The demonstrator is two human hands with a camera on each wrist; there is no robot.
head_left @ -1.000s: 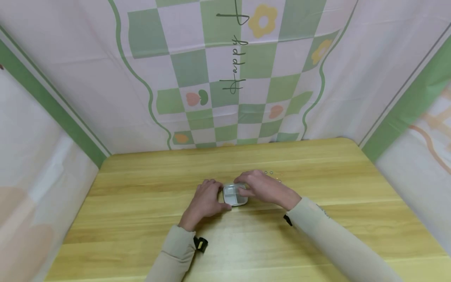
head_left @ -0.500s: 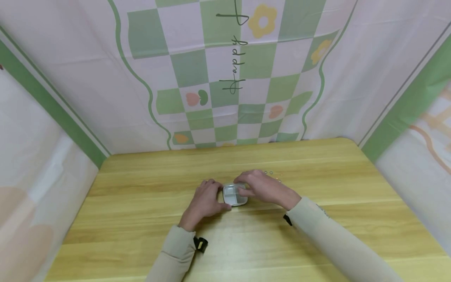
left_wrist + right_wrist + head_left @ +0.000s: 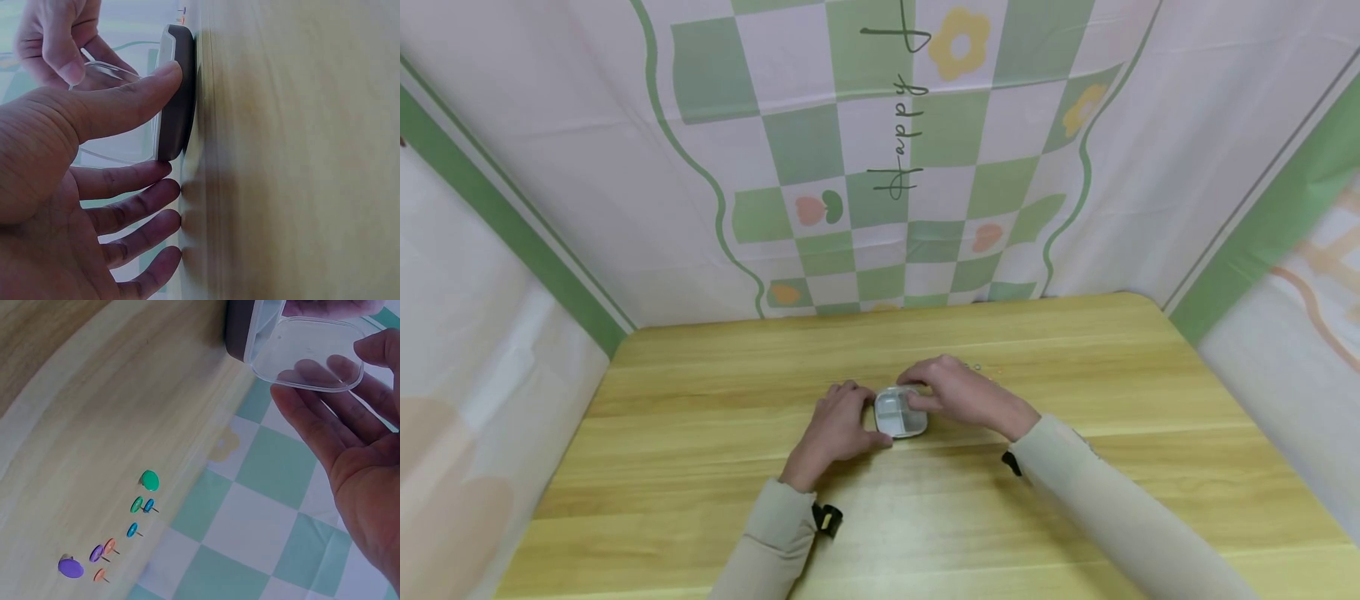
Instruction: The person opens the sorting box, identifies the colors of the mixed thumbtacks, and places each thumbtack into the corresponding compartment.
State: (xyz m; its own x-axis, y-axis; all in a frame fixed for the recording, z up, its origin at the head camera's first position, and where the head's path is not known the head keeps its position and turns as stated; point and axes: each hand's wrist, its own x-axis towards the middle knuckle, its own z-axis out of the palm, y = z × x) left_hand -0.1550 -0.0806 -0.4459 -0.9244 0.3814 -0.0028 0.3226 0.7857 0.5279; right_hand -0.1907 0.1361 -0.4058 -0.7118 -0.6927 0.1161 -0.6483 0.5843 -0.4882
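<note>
- The right hand (image 3: 958, 392) sits slightly farther toward the tabletop's far edge than half a second ago, and the rim of the clear lid (image 3: 306, 347) goes with it; the left hand (image 3: 841, 423) and the box (image 3: 178, 100) look unmoved.
- That probably means the lid is swinging on a steadied box — a small change, the lid standing raised from the dark base.
- The right hand's grip pinches the lid, fingers behind it and thumb at its outer rim; the left hand's grip holds the box, thumb along the near side and index fingertip at the left side, the other fingertips down on the tabletop (image 3: 700, 417).
- The box lies flat around the middle of the tabletop, well apart from the left and right edges; the near edge is out of view.
- Small thumbtacks (image 3: 150, 480) lie loose beyond the right hand, toward the far right corner, partly hidden by it in the head view; a sideways sweep there could scatter them.
- Toward the left edge the wood runs wide — the easier room for moving. The checked cloth (image 3: 805, 146) hangs just behind the far edge.
</note>
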